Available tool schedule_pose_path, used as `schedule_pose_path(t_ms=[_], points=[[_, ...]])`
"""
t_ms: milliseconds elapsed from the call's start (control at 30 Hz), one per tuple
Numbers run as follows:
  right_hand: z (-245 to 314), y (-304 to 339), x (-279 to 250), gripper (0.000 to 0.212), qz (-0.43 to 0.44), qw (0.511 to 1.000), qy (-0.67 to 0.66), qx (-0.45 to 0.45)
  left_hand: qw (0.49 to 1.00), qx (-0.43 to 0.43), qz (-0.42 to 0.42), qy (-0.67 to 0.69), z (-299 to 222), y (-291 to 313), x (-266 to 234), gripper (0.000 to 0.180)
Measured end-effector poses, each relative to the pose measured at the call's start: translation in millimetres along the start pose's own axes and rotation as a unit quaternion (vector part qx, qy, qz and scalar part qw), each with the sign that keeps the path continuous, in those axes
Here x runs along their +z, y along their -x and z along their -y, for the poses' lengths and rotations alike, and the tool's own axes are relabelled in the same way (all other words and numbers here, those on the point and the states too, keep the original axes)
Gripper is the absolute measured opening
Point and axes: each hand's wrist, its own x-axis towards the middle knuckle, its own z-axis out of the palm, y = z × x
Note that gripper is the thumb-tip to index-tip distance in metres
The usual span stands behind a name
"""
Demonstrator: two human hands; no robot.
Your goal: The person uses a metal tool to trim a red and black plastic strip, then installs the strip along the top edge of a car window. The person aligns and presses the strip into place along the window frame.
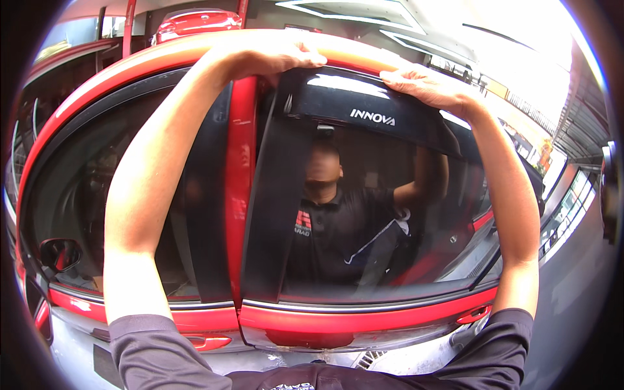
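A dark glossy window visor (pixel 338 104) with pale lettering lies along the top of the rear door window (pixel 377 195) of a red car. At the visor's upper left end, my left hand (pixel 276 57) is closed at its edge, thumb side toward the visor and the other fingers partly hidden against the red roof edge (pixel 354 58). My right hand (pixel 429 88) grips the upper edge farther right, its thumb and fingertips pressed against the visor. Both arms are raised and spread wide.
Left of the red door pillar (pixel 242 149) is the front door window (pixel 130 169), with a side mirror (pixel 60 255) beyond. Door handles (pixel 474 314) sit below the glass. Another red car (pixel 195 25) stands behind. The glass reflects a person. Grey floor (pixel 572 286) lies at right.
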Motion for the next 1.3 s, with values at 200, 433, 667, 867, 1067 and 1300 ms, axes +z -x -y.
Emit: schedule_pose_path(t_ms=[200, 433, 667, 867, 1067, 1300], points=[[49, -35, 24, 0.06, 0.026, 0.999, -0.013, -0.019, 0.866, -0.015, -0.065, 0.495, 25, 40, 41, 0.027], [57, -41, 26, 0.045, 0.034, 0.999, -0.012, -0.017, 0.849, 0.075, -0.197, 0.485, 42, 24, 84, 0.031], [78, -31, 38, 0.054, 0.004, 1.0, 0.007, -0.005, 0.795, -0.005, -0.172, 0.582, 43, 31, 92, 0.034], [94, -53, 42, 0.068, 0.037, 0.999, 0.015, -0.033, 0.767, 0.055, -0.115, 0.629, 55, 55, 116, 0.029], [111, -57, 37, 0.066, 0.102, 0.993, 0.041, -0.031, 0.84, 0.026, -0.23, 0.49, 44, 66, 116, 0.021], [110, -66, 49, 0.06, 0.043, 0.997, 0.059, -0.015, 0.84, 0.022, -0.241, 0.486, 42, 60, 122, 0.023]])
